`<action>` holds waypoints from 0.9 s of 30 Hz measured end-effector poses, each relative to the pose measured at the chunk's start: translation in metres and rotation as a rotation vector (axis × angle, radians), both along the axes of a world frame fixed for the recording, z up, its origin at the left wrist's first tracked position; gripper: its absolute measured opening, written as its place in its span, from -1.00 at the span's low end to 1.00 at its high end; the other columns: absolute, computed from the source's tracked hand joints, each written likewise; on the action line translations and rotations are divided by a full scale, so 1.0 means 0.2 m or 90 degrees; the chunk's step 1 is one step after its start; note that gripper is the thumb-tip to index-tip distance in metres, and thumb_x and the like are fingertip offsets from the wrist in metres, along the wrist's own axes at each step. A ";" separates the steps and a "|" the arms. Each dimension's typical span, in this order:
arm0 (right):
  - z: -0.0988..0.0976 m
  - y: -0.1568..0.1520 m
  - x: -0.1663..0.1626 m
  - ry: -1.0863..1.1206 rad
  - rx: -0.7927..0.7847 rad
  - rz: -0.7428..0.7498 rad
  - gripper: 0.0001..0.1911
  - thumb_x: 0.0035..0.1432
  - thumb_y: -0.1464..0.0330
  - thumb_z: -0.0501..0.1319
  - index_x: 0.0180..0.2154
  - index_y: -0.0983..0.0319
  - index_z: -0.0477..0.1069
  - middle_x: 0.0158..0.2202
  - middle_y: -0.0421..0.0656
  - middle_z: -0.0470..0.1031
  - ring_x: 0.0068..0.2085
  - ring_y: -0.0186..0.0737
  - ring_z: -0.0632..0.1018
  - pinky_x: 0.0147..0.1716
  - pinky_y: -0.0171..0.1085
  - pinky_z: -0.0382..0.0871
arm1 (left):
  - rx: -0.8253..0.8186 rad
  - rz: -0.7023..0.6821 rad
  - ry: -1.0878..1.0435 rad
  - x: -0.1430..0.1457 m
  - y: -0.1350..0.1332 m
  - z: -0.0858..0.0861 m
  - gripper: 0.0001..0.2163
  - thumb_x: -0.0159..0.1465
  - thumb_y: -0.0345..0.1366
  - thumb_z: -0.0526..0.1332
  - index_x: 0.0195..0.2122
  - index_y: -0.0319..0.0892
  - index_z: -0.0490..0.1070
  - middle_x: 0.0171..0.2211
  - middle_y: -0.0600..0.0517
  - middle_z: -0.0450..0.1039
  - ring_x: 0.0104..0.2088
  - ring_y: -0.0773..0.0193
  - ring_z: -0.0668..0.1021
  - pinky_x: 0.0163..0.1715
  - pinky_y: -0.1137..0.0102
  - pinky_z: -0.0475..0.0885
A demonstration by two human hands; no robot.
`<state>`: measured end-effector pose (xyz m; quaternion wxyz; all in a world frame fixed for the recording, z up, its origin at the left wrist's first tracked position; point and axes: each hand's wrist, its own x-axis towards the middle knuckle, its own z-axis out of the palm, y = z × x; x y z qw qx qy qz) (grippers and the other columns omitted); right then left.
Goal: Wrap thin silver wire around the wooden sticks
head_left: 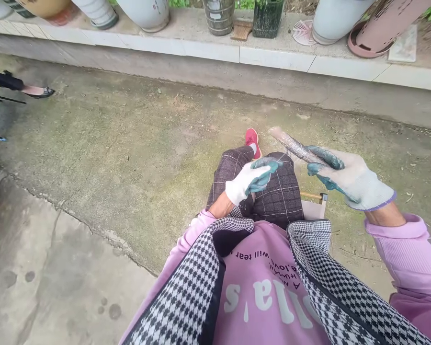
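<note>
I sit on a small chair (315,207) with my legs crossed. My right hand (348,176), in a white glove with teal fingertips, is closed round a slim grey spindle-like stick (294,145) that points up and left. My left hand (253,178), gloved the same way, is pinched shut just left of the stick, above my checked trousers (280,191). A thin thread seems to run from the left fingertips to the stick, though it is barely visible.
Cracked, mossy concrete ground (129,158) lies in front of me. A raised ledge (273,55) at the back carries several pots and buckets. Another person's foot in a dark shoe (39,91) shows at the far left, beside thin dark rods.
</note>
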<state>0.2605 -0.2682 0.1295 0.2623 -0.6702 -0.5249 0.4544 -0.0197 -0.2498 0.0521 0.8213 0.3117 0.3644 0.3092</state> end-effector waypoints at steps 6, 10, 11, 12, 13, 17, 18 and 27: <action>0.09 -0.01 -0.09 0.172 -0.054 -0.075 -0.19 -0.11 0.11 0.70 0.20 0.24 0.82 -0.40 -0.29 0.57 -0.49 -0.38 0.33 -0.59 -0.34 0.19 | -0.057 -0.016 -0.059 0.06 -0.03 -0.05 -0.16 0.65 0.60 0.03 -0.04 -0.13 0.69 -0.70 0.30 -0.02 -0.73 0.37 0.00 -0.65 0.37 -0.08; 0.10 -0.02 -0.09 0.233 -0.075 -0.066 -0.24 -0.11 0.12 0.74 0.12 0.26 0.78 -0.41 -0.27 0.56 -0.53 -0.38 0.34 -0.62 -0.32 0.20 | 0.089 0.077 0.058 0.07 -0.10 0.00 -0.37 0.61 0.42 0.36 -0.03 -0.15 0.73 -0.59 0.21 0.28 -0.60 0.37 0.23 -0.54 0.41 0.16; 0.10 -0.02 -0.09 0.250 -0.080 -0.068 -0.23 -0.11 0.12 0.75 0.13 0.26 0.78 -0.40 -0.27 0.56 -0.53 -0.37 0.35 -0.62 -0.31 0.22 | 0.124 0.111 0.091 0.07 -0.12 0.03 -0.45 0.56 0.33 0.47 -0.02 -0.16 0.74 -0.51 0.16 0.41 -0.52 0.37 0.32 -0.47 0.41 0.27; 0.10 -0.02 -0.08 0.263 -0.084 -0.071 -0.21 -0.11 0.11 0.76 0.15 0.26 0.77 -0.40 -0.26 0.57 -0.54 -0.36 0.36 -0.62 -0.31 0.23 | 0.145 0.140 0.116 0.07 -0.14 0.06 -0.50 0.50 0.25 0.56 0.00 -0.16 0.74 -0.41 0.11 0.54 -0.45 0.35 0.40 -0.40 0.41 0.35; 0.09 -0.03 -0.08 0.270 -0.086 -0.078 -0.20 -0.09 0.11 0.76 0.18 0.26 0.76 -0.39 -0.26 0.58 -0.54 -0.36 0.36 -0.63 -0.31 0.23 | 0.151 0.157 0.132 0.07 -0.15 0.09 -0.51 0.44 0.21 0.62 0.03 -0.15 0.75 -0.30 0.06 0.63 -0.38 0.33 0.46 -0.33 0.39 0.42; 0.07 -0.04 -0.11 0.278 -0.088 -0.095 -0.18 -0.05 0.13 0.74 0.24 0.27 0.76 -0.40 -0.28 0.58 -0.55 -0.38 0.34 -0.64 -0.32 0.16 | 0.160 0.127 0.085 0.05 -0.17 0.18 -0.30 0.30 0.36 0.70 0.14 -0.14 0.76 -0.33 0.09 0.54 -0.38 0.32 0.45 -0.32 0.35 0.46; 0.07 -0.05 -0.11 0.286 -0.090 -0.090 -0.17 -0.07 0.14 0.74 0.24 0.27 0.75 -0.41 -0.29 0.57 -0.55 -0.37 0.34 -0.64 -0.31 0.17 | 0.164 0.112 0.055 0.04 -0.17 0.18 -0.26 0.31 0.46 0.65 0.13 -0.14 0.76 -0.42 0.14 0.43 -0.44 0.33 0.38 -0.38 0.35 0.41; 0.09 -0.11 -0.12 0.298 -0.043 -0.148 -0.41 -0.20 0.17 0.76 -0.09 0.15 0.75 -0.46 -0.27 0.58 -0.59 -0.35 0.36 -0.63 -0.31 0.17 | 0.085 0.140 0.022 -0.07 -0.08 0.07 -0.18 0.57 0.65 0.11 0.08 -0.04 0.74 -0.61 0.19 0.05 -0.58 0.30 0.06 -0.58 0.32 0.10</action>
